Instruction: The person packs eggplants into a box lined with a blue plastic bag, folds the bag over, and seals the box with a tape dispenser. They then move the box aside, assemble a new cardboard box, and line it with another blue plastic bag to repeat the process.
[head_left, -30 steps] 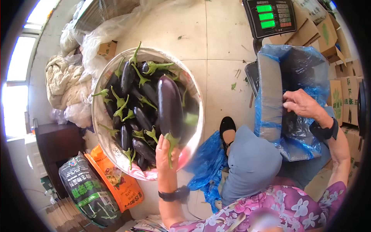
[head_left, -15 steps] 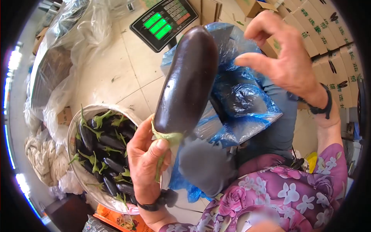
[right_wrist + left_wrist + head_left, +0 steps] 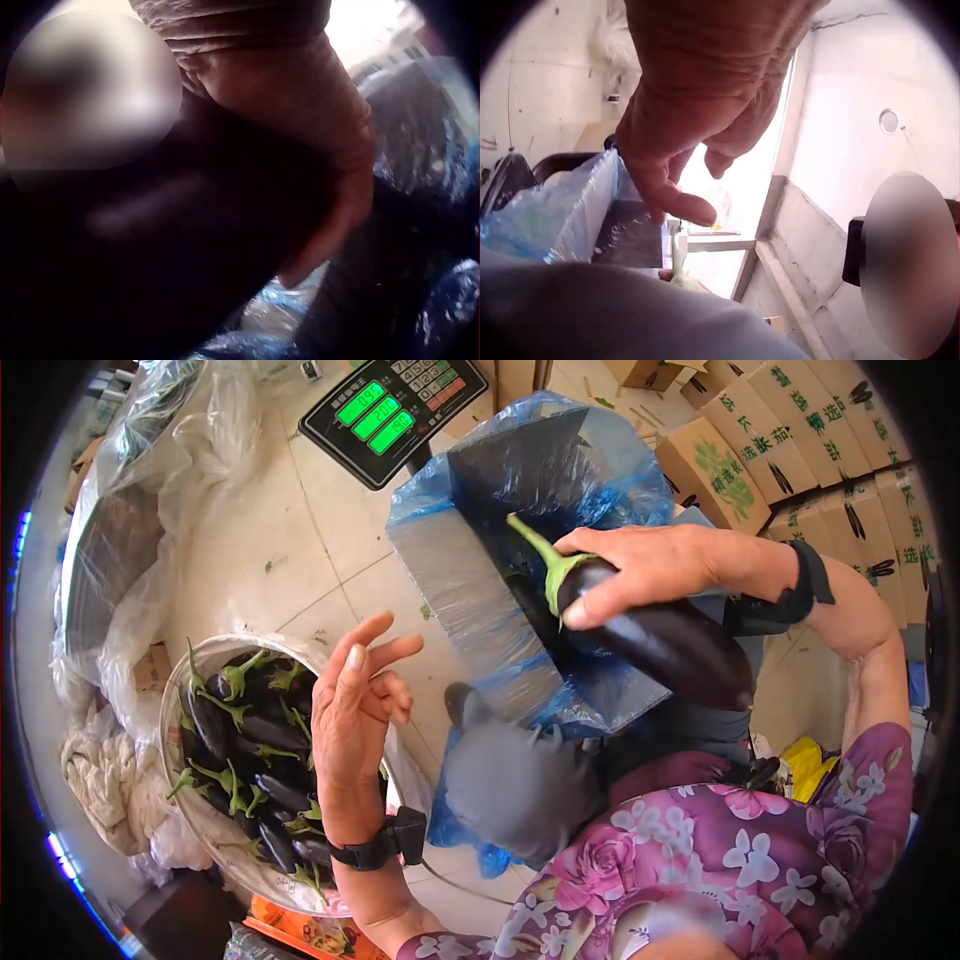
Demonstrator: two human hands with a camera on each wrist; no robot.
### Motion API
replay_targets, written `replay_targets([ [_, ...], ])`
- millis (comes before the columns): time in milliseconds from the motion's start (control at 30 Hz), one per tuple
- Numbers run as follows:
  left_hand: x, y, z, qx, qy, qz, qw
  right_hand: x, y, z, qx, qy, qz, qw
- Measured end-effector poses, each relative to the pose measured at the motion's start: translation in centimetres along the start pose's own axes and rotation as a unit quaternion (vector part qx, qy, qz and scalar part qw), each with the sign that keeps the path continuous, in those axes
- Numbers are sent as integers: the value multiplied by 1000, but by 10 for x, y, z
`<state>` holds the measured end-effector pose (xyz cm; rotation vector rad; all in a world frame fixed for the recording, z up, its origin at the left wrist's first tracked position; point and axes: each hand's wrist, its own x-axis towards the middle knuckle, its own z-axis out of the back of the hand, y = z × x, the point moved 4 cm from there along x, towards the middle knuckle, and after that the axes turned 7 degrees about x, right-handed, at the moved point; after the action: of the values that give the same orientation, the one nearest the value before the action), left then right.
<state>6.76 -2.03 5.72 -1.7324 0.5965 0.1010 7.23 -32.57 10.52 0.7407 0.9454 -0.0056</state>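
Observation:
My right hand (image 3: 650, 570) grips a large dark eggplant (image 3: 670, 645) near its green cap, the stem pointing up and left. It is held over a box lined with blue plastic (image 3: 440, 575), whose inside is dark. In the right wrist view the eggplant (image 3: 150, 240) fills much of the picture under the hand (image 3: 300, 127). My left hand (image 3: 352, 710) is raised with loose, spread fingers and holds nothing, beside a white tub (image 3: 175, 710) of smaller eggplants (image 3: 285, 790). The left wrist view shows this hand (image 3: 697, 97) with nothing in its fingers.
A scale display (image 3: 385, 415) with lit green digits stands behind the box. Stacked printed cartons (image 3: 790, 430) line the right side. Clear plastic sheeting (image 3: 130, 560) lies at the left, and an orange bag (image 3: 310, 930) sits below the tub.
The eggplant went from the left hand above the tub to the right hand over the lined box. The left hand has let go of its stem end. The head view has turned rightward.

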Motion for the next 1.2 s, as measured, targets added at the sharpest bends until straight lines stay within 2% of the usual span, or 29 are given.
replay_targets([
  [100, -13, 23, 32, 20, -58, 24, 998, 37, -22, -2, -41, -37, -43, 998],
  [233, -45, 57, 91, -23, -143, 32, 989, 108, -78, -10, -81, -105, -10, 991],
  [300, -75, 75, 127, -59, -195, 31, 979, 119, -87, -17, -86, -164, -51, 981],
  [367, -107, 98, 160, -118, -262, 44, 957, 124, -98, -29, -85, -203, -40, 975],
  [433, -134, 123, 187, -130, -316, 62, 938, 130, -109, -39, -109, -199, -41, 973],
  [500, -153, 149, 208, -142, -345, 76, 925, 153, -161, -43, -140, -221, -82, 962],
  [600, -164, 167, 219, -70, -395, 113, 909, 168, -193, -41, -202, -210, -164, 943],
  [700, -157, 174, 224, 93, -409, 141, 897, 174, -207, -43, -169, -186, -170, 953],
  [733, -152, 179, 232, 327, -404, 85, 850, 175, -205, -43, -123, -172, -173, 962],
  [767, -145, 179, 233, 541, -375, 26, 752, 175, -210, -46, -127, -170, -170, 962],
  [800, -134, 160, 213, 604, -362, 20, 710, 172, -210, -46, -125, -214, -107, 963],
  [833, -124, 160, 206, 625, -332, 28, 706, 168, -212, -47, -123, -253, -45, 958],
  [900, -109, 177, 203, 676, -281, 83, 676, 152, -189, -49, -134, -282, -40, 949],
  [967, -93, 194, 209, 729, -239, 191, 612, 144, -165, -49, -146, -302, 3, 942],
  [1000, -87, 197, 208, 747, -202, 255, 579, 156, -186, -46, -146, -304, 8, 941],
  [1033, -84, 204, 212, 741, -206, 255, 586, 173, -228, -44, -200, -281, 15, 938],
  [1067, -86, 196, 210, 698, -233, 253, 627, 185, -251, -43, -254, -258, 21, 932],
  [1100, -89, 182, 206, 654, -257, 249, 666, 184, -243, -42, -253, -259, 22, 932],
  [1200, -114, 138, 201, 627, -294, 204, 692, 168, -225, -42, -232, -242, 2, 942],
])
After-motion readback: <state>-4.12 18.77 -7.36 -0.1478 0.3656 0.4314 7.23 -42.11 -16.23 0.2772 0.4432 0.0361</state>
